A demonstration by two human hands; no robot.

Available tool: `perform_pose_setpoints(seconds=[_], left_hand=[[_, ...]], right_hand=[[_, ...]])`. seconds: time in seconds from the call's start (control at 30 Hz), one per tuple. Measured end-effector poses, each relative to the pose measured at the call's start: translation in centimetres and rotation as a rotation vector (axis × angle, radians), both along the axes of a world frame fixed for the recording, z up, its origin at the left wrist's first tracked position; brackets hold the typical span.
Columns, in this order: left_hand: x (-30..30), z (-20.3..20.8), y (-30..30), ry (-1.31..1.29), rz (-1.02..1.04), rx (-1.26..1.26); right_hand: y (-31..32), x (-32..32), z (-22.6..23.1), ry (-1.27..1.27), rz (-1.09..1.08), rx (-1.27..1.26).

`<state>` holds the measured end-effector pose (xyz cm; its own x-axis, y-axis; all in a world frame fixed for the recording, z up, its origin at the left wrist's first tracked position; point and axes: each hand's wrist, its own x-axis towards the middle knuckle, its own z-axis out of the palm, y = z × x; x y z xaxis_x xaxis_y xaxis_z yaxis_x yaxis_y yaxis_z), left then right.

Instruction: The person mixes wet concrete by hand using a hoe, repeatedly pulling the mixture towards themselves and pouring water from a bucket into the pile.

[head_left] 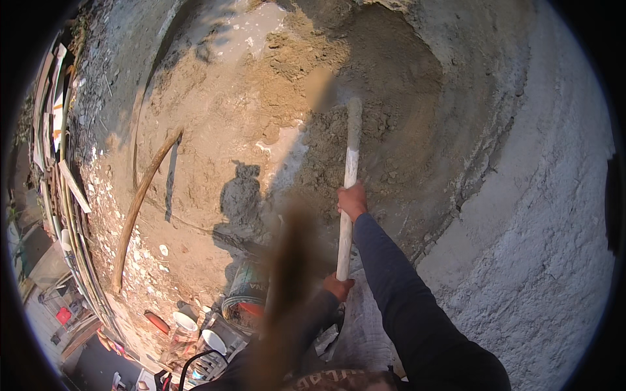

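Both my hands hold a long pale wooden tool handle (349,171). Its far end is caked with mortar and meets the damp sandy mix (391,98); whatever head it has is hidden there, so I cannot tell the kind of tool. My right hand (353,201) is wrapped round the middle of the handle. Nearer my body, my left hand (339,287) closes round its lower end. Drier, lighter sand (287,62) lies just left of the darker mix. A blurred brown shape (287,280) close to the camera hides part of the ground and my left forearm.
Left of the mix, a curved wooden pole (150,186) stands or leans over the ground. A dark green bucket (242,301) is near my left forearm, with white bowls (185,321) beyond. Planks and poles (70,208) line the left edge. Rough grey ground (521,260) rises along the right.
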<state>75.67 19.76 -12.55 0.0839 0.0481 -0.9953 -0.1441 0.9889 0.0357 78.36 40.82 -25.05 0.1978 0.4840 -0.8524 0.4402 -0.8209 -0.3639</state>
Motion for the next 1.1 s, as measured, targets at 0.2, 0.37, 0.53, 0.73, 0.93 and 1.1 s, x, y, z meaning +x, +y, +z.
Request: perform_pose_setpoints(seconds=[0.2, 0.37, 0.53, 0.73, 0.93, 1.1], left_hand=[[5.7, 4.4, -6.8, 0.212, -0.199, 0.218], [0.5, 0.0, 1.7, 0.282, -0.214, 0.431], [-5.3, -0.4, 1.0, 0.321, -0.209, 0.367], [-7.2, 7.8, -15.3, -0.077, 0.037, 0.324], [-13.1, -8.7, -41.5, 1.195, 0.767, -0.283], [-14.7, -18.7, -54.7, 0.633, 0.981, -0.787]], right_hand=[[-5.8, 5.7, 5.0, 0.159, -0.07, -0.02], [1.3, 1.9, 6.7, 0.318, -0.115, 0.181], [0.2, -3.1, 1.0, 0.32, -0.103, -0.049], [-17.5, -3.0, 8.6, 0.305, -0.139, -0.099], [-13.8, 0.3, 10.7, 0.075, 0.043, 0.06], [-3.7, 3.7, 5.6, -0.141, 0.339, -0.007]])
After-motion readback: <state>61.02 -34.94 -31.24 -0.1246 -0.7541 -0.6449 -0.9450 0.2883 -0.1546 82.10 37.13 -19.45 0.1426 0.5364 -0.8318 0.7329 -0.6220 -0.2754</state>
